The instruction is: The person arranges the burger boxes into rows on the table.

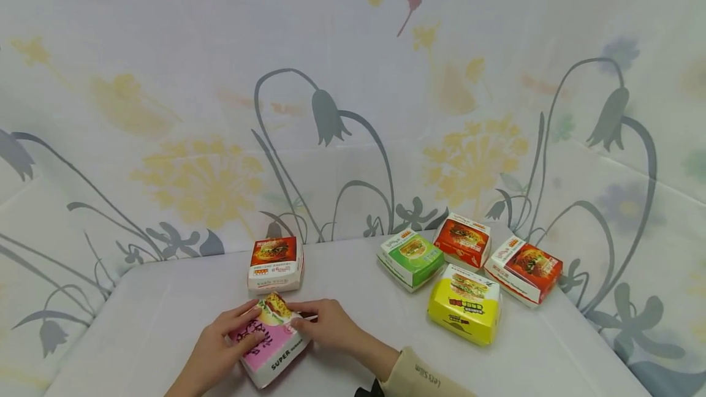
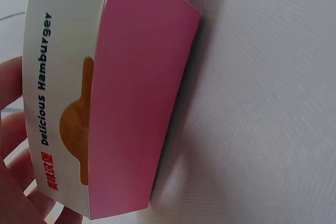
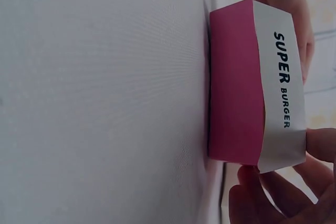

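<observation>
On the near left part of the table lies a pink and white hamburger box [image 1: 267,350] marked "SUPER BURGER", set at a slant. My left hand [image 1: 217,342] holds its left side, fingers spread over the lid. At the far right corner my right hand [image 1: 331,326] grips it, thumb on top and fingers against the side. The left wrist view shows the box's pink lower wall [image 2: 139,93] with fingertips [image 2: 18,140] along the lid. In the right wrist view the box [image 3: 236,82] appears closed and rests on the tabletop.
Just behind stands a red and white burger box [image 1: 274,265]. To the right are a green box [image 1: 410,259], a yellow box [image 1: 464,305], a red box [image 1: 462,241] and another red and white box [image 1: 524,269]. A flower-patterned curtain [image 1: 353,170] hangs behind the white table [image 1: 182,305].
</observation>
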`<state>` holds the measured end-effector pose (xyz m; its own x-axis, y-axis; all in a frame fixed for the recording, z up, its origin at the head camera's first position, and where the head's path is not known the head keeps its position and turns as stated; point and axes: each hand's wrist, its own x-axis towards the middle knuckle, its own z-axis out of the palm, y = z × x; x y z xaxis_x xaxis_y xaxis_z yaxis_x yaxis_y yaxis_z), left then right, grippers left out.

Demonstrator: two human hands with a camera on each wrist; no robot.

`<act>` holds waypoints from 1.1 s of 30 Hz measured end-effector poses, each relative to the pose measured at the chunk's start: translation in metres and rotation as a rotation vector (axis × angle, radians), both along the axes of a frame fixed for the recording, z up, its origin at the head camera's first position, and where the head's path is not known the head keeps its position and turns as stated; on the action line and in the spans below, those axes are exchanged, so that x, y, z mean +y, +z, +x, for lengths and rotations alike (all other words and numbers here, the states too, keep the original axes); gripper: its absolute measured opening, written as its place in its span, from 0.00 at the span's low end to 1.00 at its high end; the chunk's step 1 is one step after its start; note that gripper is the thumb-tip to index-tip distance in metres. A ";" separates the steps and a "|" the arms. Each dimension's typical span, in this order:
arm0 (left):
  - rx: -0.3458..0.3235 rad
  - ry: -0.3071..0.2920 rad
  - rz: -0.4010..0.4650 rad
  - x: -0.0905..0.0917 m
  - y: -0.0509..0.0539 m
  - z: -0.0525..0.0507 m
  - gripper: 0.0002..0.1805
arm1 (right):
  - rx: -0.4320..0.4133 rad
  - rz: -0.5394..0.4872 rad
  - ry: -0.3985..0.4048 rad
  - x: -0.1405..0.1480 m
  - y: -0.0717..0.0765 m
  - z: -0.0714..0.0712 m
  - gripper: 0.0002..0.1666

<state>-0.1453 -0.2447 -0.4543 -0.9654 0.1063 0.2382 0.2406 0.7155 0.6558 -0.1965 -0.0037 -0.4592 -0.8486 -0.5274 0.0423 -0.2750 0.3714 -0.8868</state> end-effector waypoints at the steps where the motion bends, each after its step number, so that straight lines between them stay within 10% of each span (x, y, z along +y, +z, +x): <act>1: 0.005 0.001 -0.007 0.000 0.000 0.000 0.27 | -0.004 -0.001 -0.001 0.000 0.000 0.001 0.21; 17: 0.116 0.144 -0.044 -0.001 0.002 0.000 0.21 | -0.027 0.001 -0.001 0.001 0.001 0.013 0.23; 33: -0.076 0.041 -0.075 0.005 0.008 0.006 0.38 | 0.056 0.094 -0.027 0.005 0.008 0.018 0.21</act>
